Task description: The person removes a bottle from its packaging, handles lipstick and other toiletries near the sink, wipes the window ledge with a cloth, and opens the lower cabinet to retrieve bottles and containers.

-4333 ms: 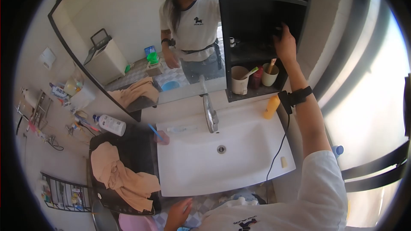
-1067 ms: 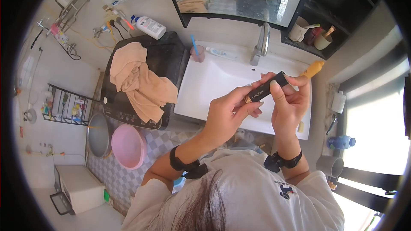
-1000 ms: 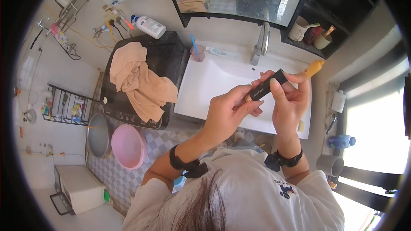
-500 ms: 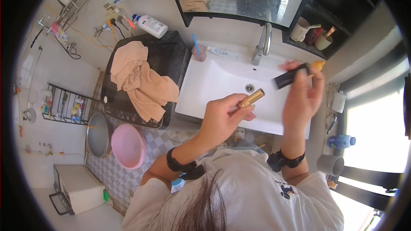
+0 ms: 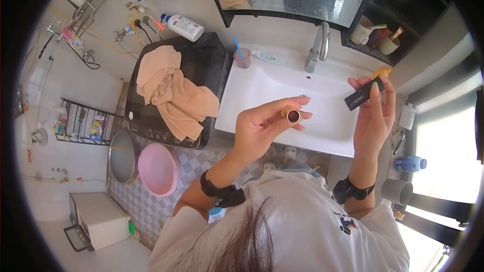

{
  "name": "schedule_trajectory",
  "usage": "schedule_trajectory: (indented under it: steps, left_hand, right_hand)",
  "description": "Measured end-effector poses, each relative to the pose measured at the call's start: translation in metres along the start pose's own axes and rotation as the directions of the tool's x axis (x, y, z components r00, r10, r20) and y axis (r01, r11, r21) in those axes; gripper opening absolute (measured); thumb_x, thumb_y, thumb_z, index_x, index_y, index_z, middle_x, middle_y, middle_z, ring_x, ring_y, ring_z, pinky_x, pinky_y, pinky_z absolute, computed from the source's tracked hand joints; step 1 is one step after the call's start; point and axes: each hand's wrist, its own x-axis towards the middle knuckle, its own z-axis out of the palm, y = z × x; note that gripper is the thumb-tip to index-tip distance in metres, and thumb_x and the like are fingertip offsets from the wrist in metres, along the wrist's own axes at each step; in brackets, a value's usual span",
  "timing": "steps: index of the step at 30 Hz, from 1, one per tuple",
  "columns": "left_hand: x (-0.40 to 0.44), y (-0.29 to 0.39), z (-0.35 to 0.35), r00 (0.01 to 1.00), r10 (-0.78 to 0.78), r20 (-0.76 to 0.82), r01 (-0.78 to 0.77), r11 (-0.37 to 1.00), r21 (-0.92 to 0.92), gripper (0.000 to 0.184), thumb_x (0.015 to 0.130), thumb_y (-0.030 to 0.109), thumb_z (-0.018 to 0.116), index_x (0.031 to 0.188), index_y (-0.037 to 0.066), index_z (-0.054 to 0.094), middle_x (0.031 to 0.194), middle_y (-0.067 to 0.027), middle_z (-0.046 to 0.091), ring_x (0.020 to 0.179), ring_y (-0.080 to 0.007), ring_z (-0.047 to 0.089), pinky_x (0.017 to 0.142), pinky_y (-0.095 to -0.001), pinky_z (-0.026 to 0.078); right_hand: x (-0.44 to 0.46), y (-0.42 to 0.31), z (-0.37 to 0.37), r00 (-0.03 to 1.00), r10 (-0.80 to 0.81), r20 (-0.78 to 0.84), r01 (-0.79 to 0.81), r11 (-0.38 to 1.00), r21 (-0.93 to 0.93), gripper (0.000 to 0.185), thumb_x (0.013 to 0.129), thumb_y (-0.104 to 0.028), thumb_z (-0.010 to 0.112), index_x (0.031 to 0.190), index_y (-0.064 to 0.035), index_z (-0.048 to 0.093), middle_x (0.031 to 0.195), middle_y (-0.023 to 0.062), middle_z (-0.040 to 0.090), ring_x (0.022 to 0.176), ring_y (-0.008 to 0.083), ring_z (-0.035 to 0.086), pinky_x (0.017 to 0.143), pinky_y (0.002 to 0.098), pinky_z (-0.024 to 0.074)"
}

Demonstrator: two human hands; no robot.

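The gold lipstick tube point(image 5: 291, 115) is already uncapped, pinched in the left hand point(image 5: 259, 125) above the white sink point(image 5: 262, 84), mouth upward; the right hand's point(image 5: 374, 118) fingers grip the black cap point(image 5: 363, 94), well apart; the lipstick seems not yet wound up

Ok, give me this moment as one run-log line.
left hand: holds gold tube, open end toward camera; right hand: holds black cap; cap: off tube; towel: bunched left of sink
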Motion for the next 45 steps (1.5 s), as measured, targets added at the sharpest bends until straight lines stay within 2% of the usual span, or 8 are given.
schedule_trajectory:
  steps: [11,15,20,26,33,36,38,45]
  left_hand:
    - [0.0,0.012,0.001,0.984,0.177,0.006,-0.172,0.946,0.276,0.025,0.096,-0.005,0.057,0.121,-0.01,0.061,0.124,-0.02,0.064,0.103,-0.0291,0.071,0.076,-0.0335,0.062]
    - [-0.004,0.013,0.0,0.982,0.19,0.013,-0.18,0.909,0.377,0.028,0.096,-0.004,0.058,0.123,-0.01,0.06,0.11,-0.0163,0.068,0.089,-0.022,0.072,0.073,-0.0295,0.06]
    - [-0.015,0.01,0.011,0.969,-0.247,0.026,0.228,0.928,0.295,0.032,0.098,0.008,0.063,0.125,-0.008,0.059,0.081,-0.0038,0.063,0.065,-0.0081,0.059,0.059,-0.0219,0.05]
    - [-0.018,0.01,0.014,0.95,-0.311,0.026,0.293,0.919,0.263,0.032,0.099,0.011,0.061,0.125,-0.008,0.059,0.078,-0.0032,0.061,0.063,-0.0077,0.058,0.057,-0.0215,0.047]
    - [-0.016,0.005,0.022,0.944,-0.33,0.008,0.325,0.934,0.149,0.044,0.095,0.003,0.065,0.135,-0.005,0.049,0.078,-0.0077,0.066,0.066,-0.0104,0.064,0.057,-0.0227,0.05]
    - [-0.015,0.004,0.03,0.975,-0.218,-0.051,0.223,0.964,0.145,0.054,0.087,0.005,0.076,0.131,0.0,0.045,0.075,-0.0062,0.069,0.065,-0.0086,0.065,0.056,-0.0217,0.05]
    - [-0.017,-0.003,0.03,0.998,0.046,-0.042,-0.024,0.903,0.429,0.059,0.081,0.011,0.083,0.122,0.003,0.041,0.07,-0.0067,0.069,0.062,-0.0091,0.066,0.056,-0.0216,0.049]
    - [-0.016,0.0,0.023,0.971,0.228,0.067,-0.218,0.739,0.637,0.057,0.074,0.019,0.089,0.101,0.006,0.041,0.058,-0.0034,0.06,0.052,-0.0058,0.057,0.054,-0.0188,0.044]
  right_hand:
    - [-0.006,0.003,0.001,0.994,0.103,0.033,-0.101,0.993,-0.065,0.027,0.102,-0.01,0.054,0.127,-0.0017,0.047,0.107,0.0187,0.068,0.106,0.035,0.068,0.097,0.0387,0.0489]
    - [-0.012,0.007,0.009,0.993,0.097,0.063,-0.106,0.984,0.141,0.028,0.104,-0.011,0.051,0.13,-0.0025,0.047,0.114,0.0203,0.065,0.111,0.0363,0.065,0.099,0.0409,0.0493]
    - [-0.022,0.018,0.024,0.95,0.313,0.01,-0.295,0.883,0.364,0.027,0.105,-0.015,0.048,0.129,-0.0034,0.048,0.117,0.0195,0.064,0.12,0.0359,0.061,0.106,0.0415,0.0465]
    - [-0.03,0.021,0.027,0.939,0.345,0.008,-0.319,0.86,0.398,0.025,0.105,-0.015,0.049,0.127,-0.0049,0.047,0.118,0.019,0.064,0.122,0.0351,0.06,0.107,0.0413,0.0451]
    - [-0.04,0.029,0.03,0.971,0.14,0.196,-0.18,0.962,0.203,0.028,0.106,-0.016,0.045,0.132,-0.0076,0.041,0.12,0.0218,0.062,0.12,0.0406,0.06,0.099,0.0451,0.0504]
    - [-0.045,0.03,0.033,0.956,0.196,0.219,-0.246,0.942,0.23,0.026,0.107,-0.016,0.044,0.132,-0.0077,0.04,0.12,0.0232,0.061,0.12,0.0419,0.06,0.099,0.0464,0.0509]
    - [-0.046,0.031,0.034,0.948,0.238,0.211,-0.291,0.917,0.272,0.026,0.107,-0.017,0.043,0.131,-0.0075,0.04,0.12,0.0239,0.061,0.12,0.0421,0.06,0.099,0.0468,0.0507]
    - [-0.049,0.031,0.034,0.885,0.299,0.358,-0.415,0.854,0.314,0.023,0.107,-0.016,0.043,0.128,-0.0072,0.038,0.111,0.0222,0.064,0.114,0.0358,0.064,0.106,0.0491,0.0462]
